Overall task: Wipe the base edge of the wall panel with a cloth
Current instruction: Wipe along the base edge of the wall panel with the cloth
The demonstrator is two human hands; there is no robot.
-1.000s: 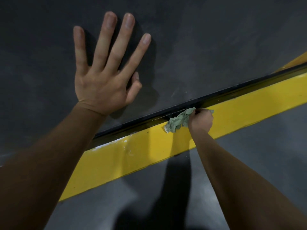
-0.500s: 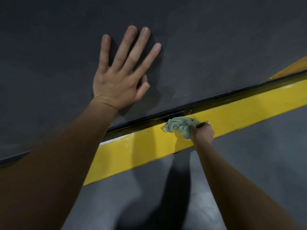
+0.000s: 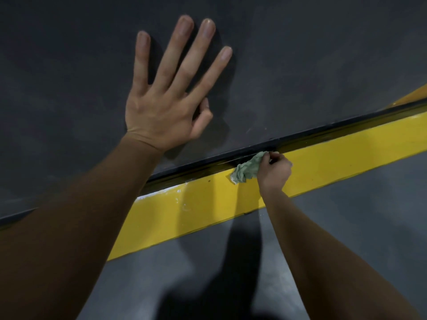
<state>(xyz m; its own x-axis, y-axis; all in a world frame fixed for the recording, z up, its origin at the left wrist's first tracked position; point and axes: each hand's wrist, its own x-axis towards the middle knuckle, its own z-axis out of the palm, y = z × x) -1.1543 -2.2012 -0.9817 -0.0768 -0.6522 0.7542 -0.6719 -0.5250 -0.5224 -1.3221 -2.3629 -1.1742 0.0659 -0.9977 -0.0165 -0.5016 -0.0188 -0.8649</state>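
The left hand lies flat on the dark grey panel, fingers straight and spread, thumb tucked in beside the palm, holding nothing. The right hand is well apart from it, lower and to its right, with fingers curled round a crumpled pale green cloth. The cloth sticks out from the left side of that hand, and its upper end touches the black base edge of the panel. The rest of the cloth lies over the yellow strip.

The base edge runs as a dark line slanting from below the left forearm, past the right hand's knuckles, and up to the right. The yellow strip runs just beside it on the near side, under the right wrist. White scuffs mark the strip between the two forearms. Nearer than the strip, the grey floor spreads on both sides of the right forearm. A dark shadow falls on the floor between the arms and crosses the strip to the left of the cloth. The left forearm hides the stretch of base edge and strip beneath it. Far right of the right hand, a sliver of yellow shows above the edge.
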